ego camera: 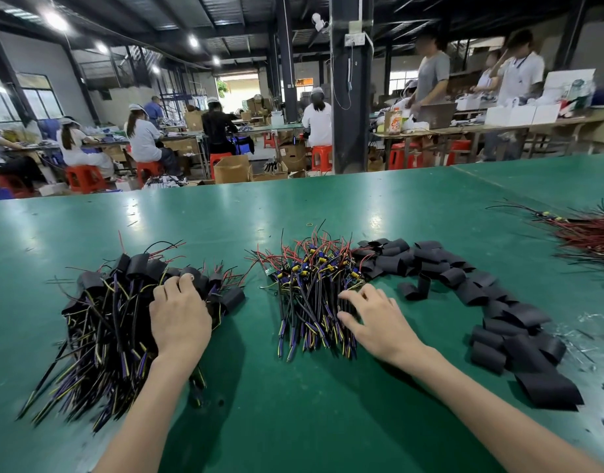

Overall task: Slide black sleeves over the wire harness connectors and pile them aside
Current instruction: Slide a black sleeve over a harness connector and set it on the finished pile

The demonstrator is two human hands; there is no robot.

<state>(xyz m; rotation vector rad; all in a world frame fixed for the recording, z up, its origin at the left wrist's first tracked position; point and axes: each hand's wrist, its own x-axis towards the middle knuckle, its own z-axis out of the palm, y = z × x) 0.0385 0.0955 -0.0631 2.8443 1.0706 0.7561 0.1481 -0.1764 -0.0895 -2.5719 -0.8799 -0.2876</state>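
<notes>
On the green tabletop [293, 421] lie three groups of parts. At the left is a heap of sleeved harnesses [116, 319], with black sleeves over their connector ends at the far side and the black, yellow and purple wire tails fanning toward the near edge. In the middle sits a pile of bare harnesses [314, 291], whose blue and yellow connectors are exposed among thin red leads. Just beside it on the right, loose black sleeves [430, 261] run in a curved band that bends back toward the near right edge.

The left hand [179, 315] rests palm down on the right side of the sleeved heap. Its fingers [188, 279] bend down over the sleeved ends, but I cannot tell whether they grasp one or only press on the heap. The right hand [379, 322] reaches to the middle pile with its fingers [348, 296] spread and released. The fingertips and thumb touch the wires at the pile's right edge and hold nothing.

Well apart, at the far right, lies a sheaf of red and black wires [587, 233]. Beyond the tabletop, people [143, 138] sit at other benches on red stools [85, 177].
</notes>
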